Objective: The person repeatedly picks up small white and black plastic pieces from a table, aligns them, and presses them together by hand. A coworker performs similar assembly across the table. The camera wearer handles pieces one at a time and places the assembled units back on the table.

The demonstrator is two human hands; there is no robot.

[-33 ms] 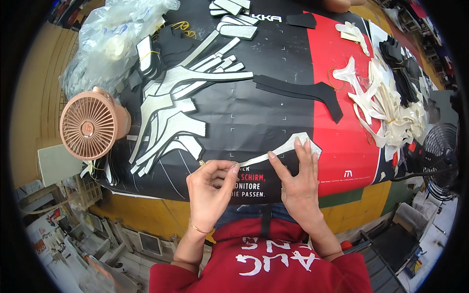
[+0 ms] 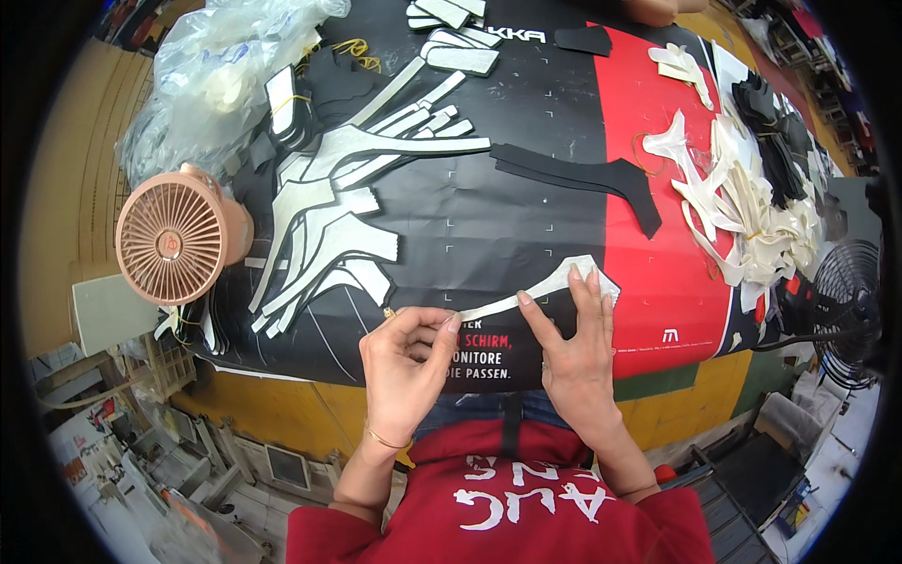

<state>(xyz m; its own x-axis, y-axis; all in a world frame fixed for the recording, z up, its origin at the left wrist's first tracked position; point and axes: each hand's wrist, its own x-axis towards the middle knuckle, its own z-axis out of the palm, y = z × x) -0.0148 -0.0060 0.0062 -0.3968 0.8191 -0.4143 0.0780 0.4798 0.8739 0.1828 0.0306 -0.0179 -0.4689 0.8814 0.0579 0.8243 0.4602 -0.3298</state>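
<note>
A white cut fabric piece point(image 2: 552, 282), narrow at one end and broad at the other, lies near the front edge of the covered table. My left hand point(image 2: 406, 362) pinches its narrow end between thumb and fingers. Over the broad end rests my right hand point(image 2: 578, 352), fingers apart and fingertips touching the piece. Just beyond and left of my left hand are several stacked white pieces with dark edges point(image 2: 352, 240). Farther off, toward the right, lie black cut pieces point(image 2: 587, 176) in a similar curved shape.
At the left stands a pink desk fan point(image 2: 169, 244), with clear plastic bags point(image 2: 225, 85) behind it. A heap of cream pieces point(image 2: 752, 216) and black strips point(image 2: 775, 141) occupies the right side. A black fan point(image 2: 846, 301) sits beyond the right edge. Part of another person point(image 2: 653, 9) shows at the top.
</note>
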